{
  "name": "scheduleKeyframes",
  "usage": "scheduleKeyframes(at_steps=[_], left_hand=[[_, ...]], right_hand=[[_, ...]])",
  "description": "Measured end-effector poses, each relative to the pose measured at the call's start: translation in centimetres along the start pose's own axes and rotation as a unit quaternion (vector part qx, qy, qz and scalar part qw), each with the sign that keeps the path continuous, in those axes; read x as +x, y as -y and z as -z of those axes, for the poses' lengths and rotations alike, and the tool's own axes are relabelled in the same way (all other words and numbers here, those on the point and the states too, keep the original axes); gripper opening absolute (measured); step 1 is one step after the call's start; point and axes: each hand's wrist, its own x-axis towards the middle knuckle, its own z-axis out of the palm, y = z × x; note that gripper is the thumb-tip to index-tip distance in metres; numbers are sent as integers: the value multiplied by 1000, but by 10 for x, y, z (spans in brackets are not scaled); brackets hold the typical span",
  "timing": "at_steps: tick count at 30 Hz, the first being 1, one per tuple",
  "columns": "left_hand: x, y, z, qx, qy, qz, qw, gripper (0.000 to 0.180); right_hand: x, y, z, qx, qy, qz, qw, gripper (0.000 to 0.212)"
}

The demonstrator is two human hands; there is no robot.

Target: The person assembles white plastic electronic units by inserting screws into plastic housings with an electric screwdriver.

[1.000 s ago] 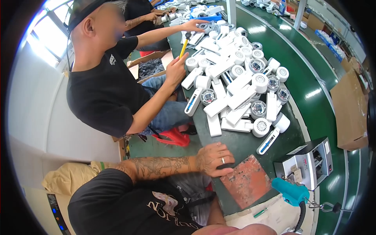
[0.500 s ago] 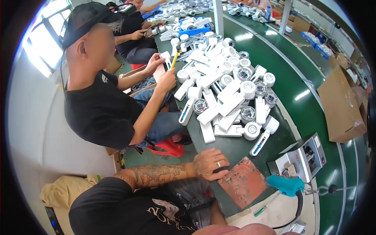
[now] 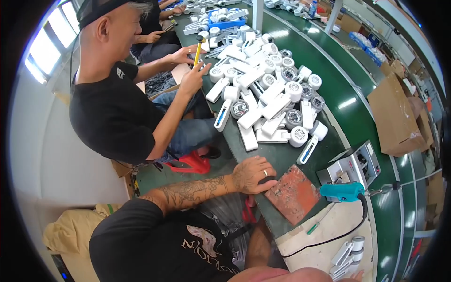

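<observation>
My left hand [image 3: 253,175] rests at the edge of the green bench, beside a worn red-brown pad [image 3: 296,193]. Its fingers are curled, and a dark rounded shape shows between thumb and fingers; its kind is unclear. Only a few fingertips of my right hand [image 3: 358,276] appear at the bottom edge, close to several white handheld fans [image 3: 348,257] lying on a pale board. What those fingers do is hidden. A teal electric screwdriver [image 3: 342,191] hangs from a hook near the pad's right corner. Past the pad, a fan with a blue strip [image 3: 307,151] lies apart from the heap.
A large heap of white handheld fans [image 3: 277,101] covers the bench ahead. A grey metal box device [image 3: 352,164] stands at right, before a green conveyor [image 3: 345,96]. A small green tool [image 3: 312,229] and black cable lie on the board. A co-worker [image 3: 112,108] sits left, holding a yellow-handled tool.
The view has shifted, so more of the pale board and the several fans at lower right show. My left hand stays beside the pad. The co-worker's hands have shifted slightly with the yellow-handled tool.
</observation>
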Motion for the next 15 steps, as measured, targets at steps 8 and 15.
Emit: scheduleKeyframes(at_steps=[8,15], left_hand=[[-1,0,4,4,9,3,1000,21],[3,1,0,-19,-5,-5,1000,19]], right_hand=[[23,45,-58,-180,67,26,981,46],[6,125,-155,-22,130,60,989,42]])
